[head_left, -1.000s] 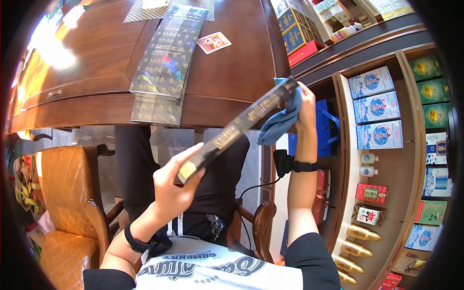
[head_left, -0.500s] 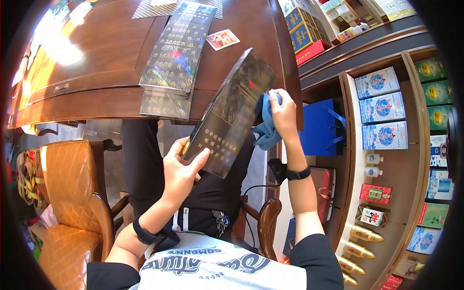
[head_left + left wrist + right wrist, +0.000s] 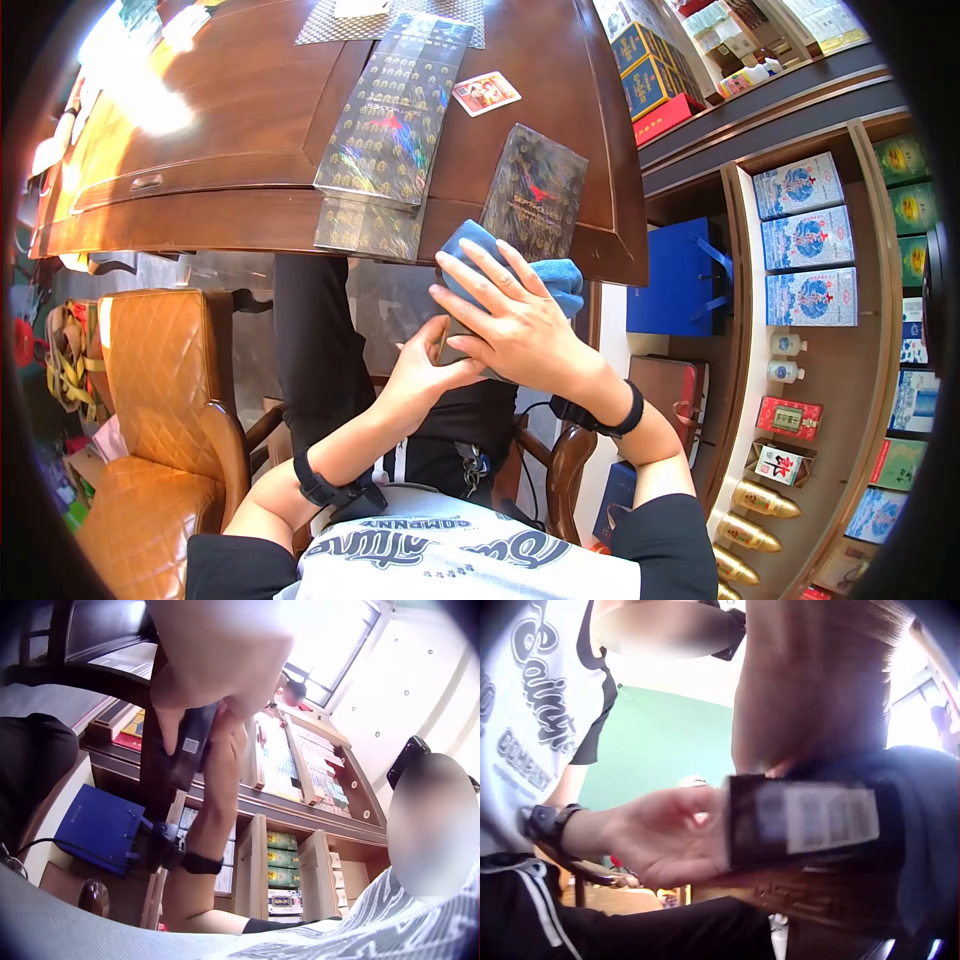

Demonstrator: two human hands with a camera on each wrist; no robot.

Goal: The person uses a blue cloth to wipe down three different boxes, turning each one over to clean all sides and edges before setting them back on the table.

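A dark, patterned flat box (image 3: 540,190) is tilted out over the table's front edge, its near end gripped by the left hand (image 3: 420,370). The right hand (image 3: 525,325) lies flat on top of a blue cloth (image 3: 565,280), pressing it on the box's near part, fingers spread. In the right wrist view a barcode label shows on the side of the box (image 3: 757,821), with the left hand (image 3: 667,836) pinching its end. The left wrist view shows the box end (image 3: 191,746) below the blurred left hand (image 3: 217,660).
A long plastic-wrapped patterned box (image 3: 390,120) lies on the table (image 3: 250,120) with a red playing card (image 3: 487,93) beside it. Shelves of boxes and gold bottles (image 3: 765,498) stand at the right, by a blue bag (image 3: 675,280). An orange-brown chair (image 3: 160,370) is at the left.
The box has turned from its narrow side to its broad face and come lower. The right hand, with the cloth, has moved from the far end down and left onto the near part.
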